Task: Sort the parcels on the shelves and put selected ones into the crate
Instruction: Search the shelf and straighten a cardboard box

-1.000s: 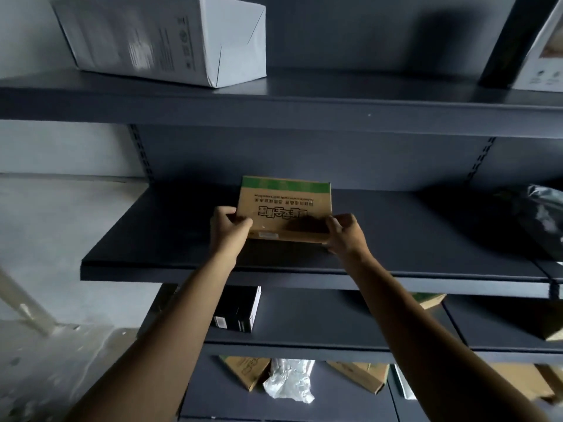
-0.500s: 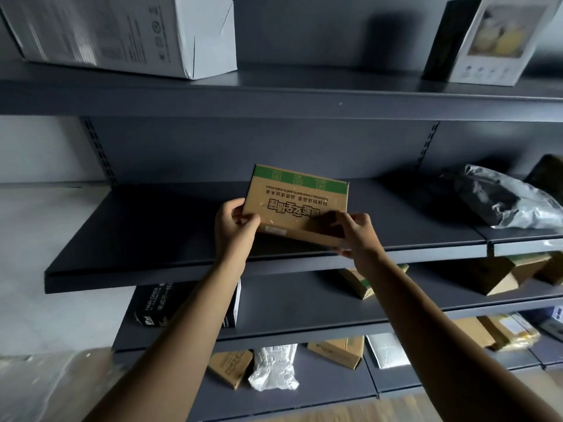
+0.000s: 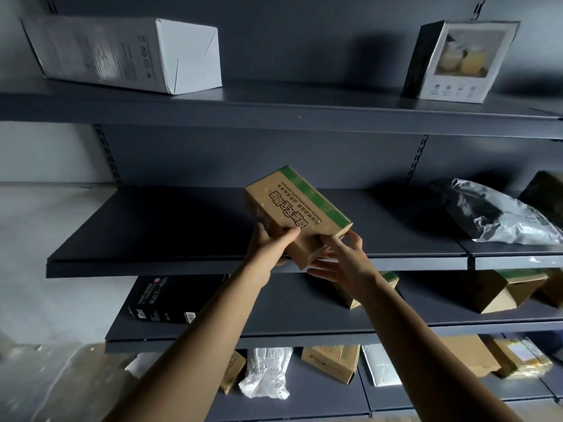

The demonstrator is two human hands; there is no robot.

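Observation:
A brown cardboard parcel [image 3: 297, 213] with a green stripe and black print is held in the air in front of the middle shelf [image 3: 170, 226], turned at a slant. My left hand [image 3: 269, 243] grips its lower left side, thumb over the printed face. My right hand [image 3: 341, 261] is under its lower right corner with fingers spread and mostly straight, touching the underside. No crate is in view.
The top shelf carries a white box [image 3: 131, 54] at left and a picture box [image 3: 460, 60] at right. A grey plastic mailer [image 3: 499, 219] lies on the middle shelf's right. Lower shelves hold a black box [image 3: 170, 300], several brown cartons [image 3: 499, 296] and a white bag [image 3: 265, 373].
The parcel has come off the middle shelf toward me and rotated to a slant. My right hand's grip has loosened to open fingers underneath. The camera has pulled back and tilted up.

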